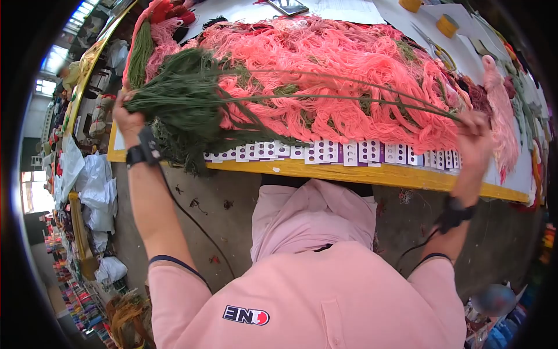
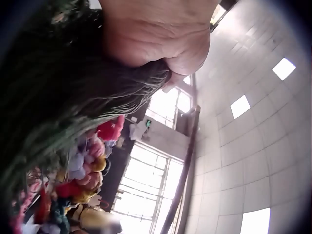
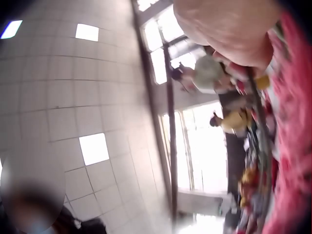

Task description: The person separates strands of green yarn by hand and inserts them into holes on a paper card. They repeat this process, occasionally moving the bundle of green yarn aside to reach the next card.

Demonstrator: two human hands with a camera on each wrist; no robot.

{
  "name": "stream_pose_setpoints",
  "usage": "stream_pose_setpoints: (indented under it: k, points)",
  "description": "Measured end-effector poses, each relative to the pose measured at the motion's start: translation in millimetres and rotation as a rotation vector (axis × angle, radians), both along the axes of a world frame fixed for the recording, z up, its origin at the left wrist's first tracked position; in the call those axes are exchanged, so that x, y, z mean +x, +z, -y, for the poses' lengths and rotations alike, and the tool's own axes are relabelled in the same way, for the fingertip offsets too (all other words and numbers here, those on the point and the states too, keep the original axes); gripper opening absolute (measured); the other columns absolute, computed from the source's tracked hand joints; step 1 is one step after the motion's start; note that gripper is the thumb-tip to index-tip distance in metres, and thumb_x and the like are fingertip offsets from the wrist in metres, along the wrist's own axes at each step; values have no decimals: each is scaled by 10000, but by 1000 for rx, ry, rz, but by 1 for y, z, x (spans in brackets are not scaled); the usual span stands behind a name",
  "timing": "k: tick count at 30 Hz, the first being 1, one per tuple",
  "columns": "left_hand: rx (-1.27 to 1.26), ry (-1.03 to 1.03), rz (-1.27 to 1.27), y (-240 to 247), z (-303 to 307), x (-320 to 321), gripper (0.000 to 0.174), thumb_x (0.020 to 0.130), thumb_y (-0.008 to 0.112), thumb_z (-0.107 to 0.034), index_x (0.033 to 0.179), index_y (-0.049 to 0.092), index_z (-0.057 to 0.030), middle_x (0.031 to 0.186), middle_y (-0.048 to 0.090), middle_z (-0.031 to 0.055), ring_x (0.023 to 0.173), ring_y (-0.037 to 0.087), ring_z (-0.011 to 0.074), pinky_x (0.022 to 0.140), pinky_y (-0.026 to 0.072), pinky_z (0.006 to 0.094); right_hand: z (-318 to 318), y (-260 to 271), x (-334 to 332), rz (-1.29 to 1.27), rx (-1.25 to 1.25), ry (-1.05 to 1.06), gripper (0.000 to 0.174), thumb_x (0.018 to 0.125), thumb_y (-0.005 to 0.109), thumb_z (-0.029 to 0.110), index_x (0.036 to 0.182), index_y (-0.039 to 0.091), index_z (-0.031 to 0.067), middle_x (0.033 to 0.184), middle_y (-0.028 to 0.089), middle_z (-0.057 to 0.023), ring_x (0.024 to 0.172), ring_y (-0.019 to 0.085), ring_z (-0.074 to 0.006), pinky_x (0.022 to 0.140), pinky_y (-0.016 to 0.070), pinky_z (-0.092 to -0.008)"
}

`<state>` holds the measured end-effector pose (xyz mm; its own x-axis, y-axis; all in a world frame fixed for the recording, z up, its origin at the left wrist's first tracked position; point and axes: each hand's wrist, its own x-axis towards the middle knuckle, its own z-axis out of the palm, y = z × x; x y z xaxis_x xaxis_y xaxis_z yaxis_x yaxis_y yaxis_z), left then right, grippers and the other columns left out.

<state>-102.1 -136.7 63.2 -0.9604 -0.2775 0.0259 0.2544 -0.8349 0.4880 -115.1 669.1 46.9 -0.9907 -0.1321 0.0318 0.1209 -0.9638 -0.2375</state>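
Observation:
A dark green yarn hank (image 1: 180, 96) hangs at the left end of the table, its top bunched in my left hand (image 1: 129, 119). In the left wrist view my fingers curl round the gathered green strands (image 2: 131, 87). My right hand (image 1: 475, 132), over the table's right side, pinches a few green strands (image 1: 349, 98) drawn out long from the hank. They run taut across a wide heap of pink yarn (image 1: 325, 64). The right wrist view shows a strand (image 3: 261, 117) leading down from my right hand.
Punched white cards (image 1: 349, 154) line the table's yellow front edge (image 1: 325, 173). Scissors (image 1: 444, 58), yellow tape rolls (image 1: 447, 26) and a phone-like slab (image 1: 289, 7) lie at the back. A pale pink hank (image 1: 498, 110) hangs at the right. Other people (image 3: 207, 73) stand farther off.

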Motion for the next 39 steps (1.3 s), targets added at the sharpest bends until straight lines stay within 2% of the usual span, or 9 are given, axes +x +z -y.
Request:
stream_pose_setpoints:
  k: [4,5,8,11,13,14,19,25,39]
  points:
    - [-279,244,33,40,14,10,265,924,558,-65,1167,551,41,667,434,-14,637,476,107,670,442,273,-272,5,19,68,1504,-1516,145,717,574,-74,693,503,51,614,443,-40,538,440,-145,478,365,-264]
    - [-323,232,73,45,-4,7,238,907,566,-33,1132,552,41,670,438,-13,616,470,103,627,437,261,-260,16,16,82,1610,-1678,118,745,574,-53,737,515,49,647,470,-42,566,464,-141,498,382,-263]
    - [-370,-84,146,35,-141,12,153,865,637,-18,995,557,-9,678,486,7,546,457,82,516,409,214,-53,-8,7,-278,1917,-1252,57,830,575,9,870,550,41,747,551,-47,650,535,-128,561,431,-263]
    - [-683,-264,554,14,-284,49,101,877,667,-113,872,641,-15,695,576,3,554,508,69,487,417,197,134,-31,24,-707,1705,-311,95,915,576,71,1002,585,34,846,633,-53,733,605,-115,624,480,-263]
    - [-702,-598,580,-12,-314,63,138,901,632,-116,928,641,19,777,661,62,574,544,81,527,447,202,210,-9,52,-588,1648,283,59,964,530,84,948,558,35,709,621,-47,625,596,-80,571,460,-257]
    - [-718,-612,624,-18,-327,69,182,912,604,-101,997,635,57,853,685,112,606,568,97,546,474,217,220,-26,50,-698,1621,326,78,931,557,73,875,571,21,655,627,-65,620,659,-153,596,501,-302]
    - [-508,-848,787,-28,-355,65,278,897,585,-49,1115,598,123,1021,678,216,672,604,133,585,523,258,220,-48,42,-734,1626,434,30,928,569,22,906,556,6,683,587,-34,630,588,-74,593,470,-262]
    - [-930,-755,724,-17,-375,67,260,876,570,-3,1105,602,115,945,677,176,637,578,126,542,497,259,221,-54,36,-693,1567,467,48,897,595,56,898,576,13,659,624,-70,602,632,-132,583,486,-286]
    - [-1225,-587,594,-60,-377,69,88,780,711,-30,824,644,7,665,577,27,545,507,103,497,395,261,224,-52,26,-706,1543,556,56,906,593,63,905,572,11,679,624,-54,586,610,-109,571,478,-287]
